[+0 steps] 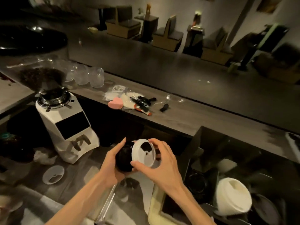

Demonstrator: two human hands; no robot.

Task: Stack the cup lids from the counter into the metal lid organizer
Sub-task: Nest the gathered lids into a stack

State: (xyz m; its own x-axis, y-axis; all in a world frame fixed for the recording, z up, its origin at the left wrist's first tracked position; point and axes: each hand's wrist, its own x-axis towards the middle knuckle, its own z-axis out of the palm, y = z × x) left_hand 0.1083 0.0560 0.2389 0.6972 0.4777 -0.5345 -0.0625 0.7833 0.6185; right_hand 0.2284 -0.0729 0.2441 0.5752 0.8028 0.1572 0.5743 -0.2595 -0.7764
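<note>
Dim café desk (90,161), left hand (112,161) cupping black lids (124,158), right hand (162,166) pinching clear lid (143,152); another lid (53,174) left, most stacking undone.

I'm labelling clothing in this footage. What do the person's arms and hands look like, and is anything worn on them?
Both forearms are bare as far as the frame shows, with no sleeves. The left hand and right hand wear no gloves, and no rings, watch or bracelets are visible. The fingernails look long.

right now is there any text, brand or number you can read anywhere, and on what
None readable.
Coffee grinder: its dark screen panel is blank.
Translucent lid held in the hands: no lettering visible.
Packets on the bar counter: any printing is too small and blurred.
</note>
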